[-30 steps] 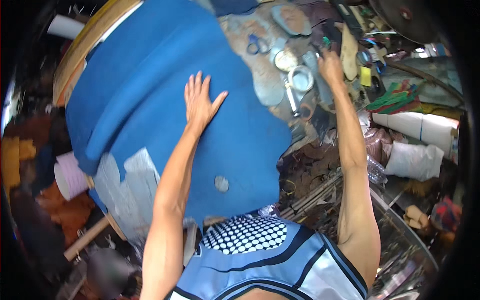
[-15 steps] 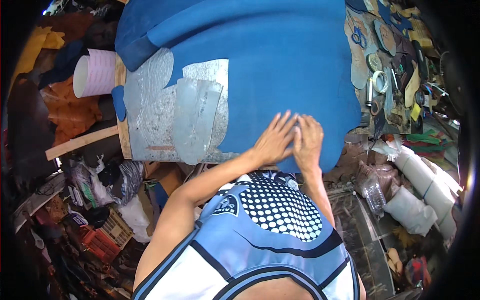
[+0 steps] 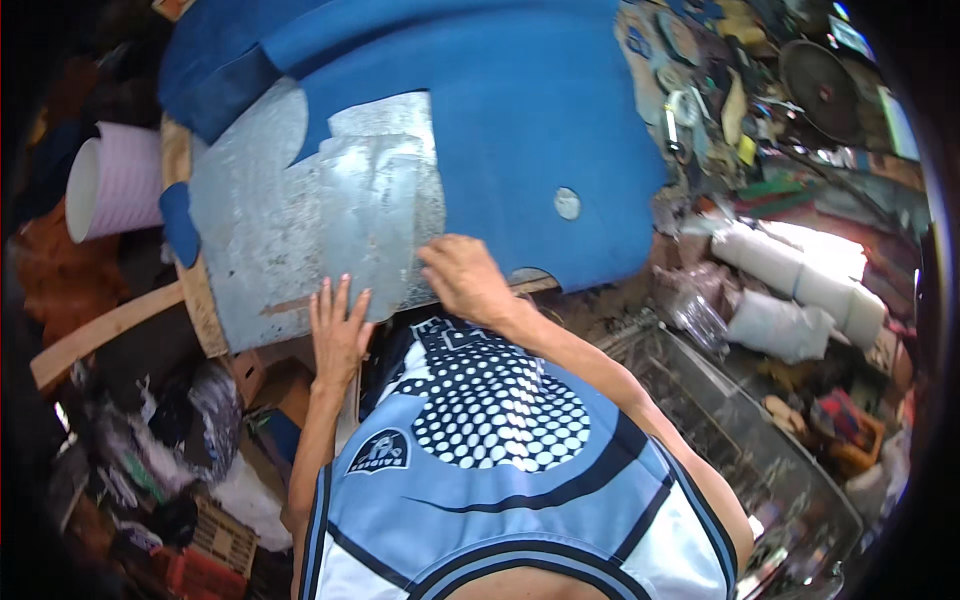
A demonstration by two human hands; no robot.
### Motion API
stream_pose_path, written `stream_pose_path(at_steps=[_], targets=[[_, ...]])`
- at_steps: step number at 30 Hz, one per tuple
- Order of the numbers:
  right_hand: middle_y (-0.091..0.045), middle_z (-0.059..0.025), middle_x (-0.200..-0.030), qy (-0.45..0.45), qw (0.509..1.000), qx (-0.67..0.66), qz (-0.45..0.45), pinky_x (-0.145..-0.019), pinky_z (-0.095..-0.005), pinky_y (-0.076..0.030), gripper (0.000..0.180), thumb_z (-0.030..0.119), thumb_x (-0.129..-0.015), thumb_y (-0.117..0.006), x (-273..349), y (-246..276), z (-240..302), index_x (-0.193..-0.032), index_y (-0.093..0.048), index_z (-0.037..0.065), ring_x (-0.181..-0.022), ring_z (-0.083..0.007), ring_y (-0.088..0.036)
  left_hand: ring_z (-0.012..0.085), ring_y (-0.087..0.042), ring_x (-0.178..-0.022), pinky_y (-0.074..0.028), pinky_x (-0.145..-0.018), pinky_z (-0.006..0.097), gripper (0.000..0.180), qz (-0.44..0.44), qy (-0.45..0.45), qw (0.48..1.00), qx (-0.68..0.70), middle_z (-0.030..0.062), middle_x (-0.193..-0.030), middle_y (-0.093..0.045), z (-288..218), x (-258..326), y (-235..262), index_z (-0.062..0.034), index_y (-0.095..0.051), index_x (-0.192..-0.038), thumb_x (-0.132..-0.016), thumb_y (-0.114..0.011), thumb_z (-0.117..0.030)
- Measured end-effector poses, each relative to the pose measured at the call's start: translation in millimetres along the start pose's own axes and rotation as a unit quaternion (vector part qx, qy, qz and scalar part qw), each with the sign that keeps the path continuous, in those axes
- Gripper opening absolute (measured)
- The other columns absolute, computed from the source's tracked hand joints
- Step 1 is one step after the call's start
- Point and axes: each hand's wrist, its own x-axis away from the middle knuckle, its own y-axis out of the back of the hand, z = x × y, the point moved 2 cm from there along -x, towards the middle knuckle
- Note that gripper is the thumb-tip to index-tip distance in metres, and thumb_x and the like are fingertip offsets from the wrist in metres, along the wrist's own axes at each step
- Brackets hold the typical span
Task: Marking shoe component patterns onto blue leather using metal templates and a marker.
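A crowded workshop surrounds a round wooden table covered with grey metal sheet and a large piece of blue felt. A smaller loose metal sheet lies on the grey surface at the near edge of the table, partly against the felt. It looks thin, stiff and light, likely sharp at the edges, so it is best taken by its near edge or pressed flat. The left hand lies open, fingers spread, flat on its lower edge. The right hand rests half curled on its right corner, gripping nothing that can be seen. A pale roll stands to the left, white bundles to the right, and scattered tools crowd the far right beyond the felt.
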Motion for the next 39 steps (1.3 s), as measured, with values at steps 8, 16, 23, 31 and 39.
stream_pose_path(at_steps=[8,16,23,31,39], targets=[[-0.054,-0.0204,-0.131,-0.004,1.000,0.016,-0.026,-0.098,-0.0474,-0.042,0.046,0.011,-0.088,-0.065,-9,3,20,-0.132,-0.053,0.007,-0.119,-0.0370,-0.054,0.0400,-0.045,-0.136,-0.032,-0.112,0.058,0.042,-0.103,-0.116,0.988,0.024,0.0095,-0.140,-0.057,18,1,45,-0.0122,-0.068,-0.121,-0.080,-0.073,-0.010],[-0.033,-0.0275,-0.152,-0.071,0.982,0.049,-0.168,-0.106,-0.0486,-0.039,0.076,0.016,-0.083,-0.076,-17,45,-5,-0.147,-0.037,0.005,-0.133,-0.0438,-0.043,0.0258,-0.065,-0.110,-0.042,-0.106,0.045,0.018,-0.305,-0.100,0.917,0.235,0.0093,-0.112,-0.070,-7,-85,197,-0.0031,-0.069,-0.110,-0.096,-0.061,-0.012],[-0.036,-0.0200,-0.153,-0.206,0.846,-0.467,-0.157,-0.106,-0.0415,-0.044,0.089,0.026,-0.085,-0.079,10,52,-30,-0.153,-0.027,0.003,-0.129,-0.0278,-0.050,0.0251,-0.057,-0.120,-0.045,-0.106,0.042,0.037,-0.299,0.066,0.609,0.732,0.0125,-0.129,-0.059,4,-146,186,0.0004,-0.054,-0.131,-0.104,-0.052,-0.026],[-0.054,-0.0211,-0.136,-0.148,0.577,-0.793,-0.128,-0.100,-0.0477,-0.050,0.066,0.032,-0.100,-0.058,47,89,-13,-0.153,-0.027,0.008,-0.124,-0.0364,-0.058,0.0289,-0.052,-0.130,-0.047,-0.107,0.048,0.046,-0.102,0.100,0.458,0.878,0.0169,-0.143,-0.050,-91,-172,63,-0.0052,-0.039,-0.144,-0.100,-0.050,-0.014],[-0.056,-0.0112,-0.136,-0.195,0.511,-0.770,-0.328,-0.107,-0.0426,-0.046,0.050,0.014,-0.098,-0.058,89,108,-73,-0.144,-0.040,0.007,-0.126,-0.0241,-0.055,0.0216,-0.069,-0.100,-0.063,-0.077,0.033,0.052,0.142,0.182,0.551,0.802,0.0131,-0.117,-0.065,-194,-158,-12,-0.0082,-0.036,-0.138,-0.093,-0.061,-0.003]])
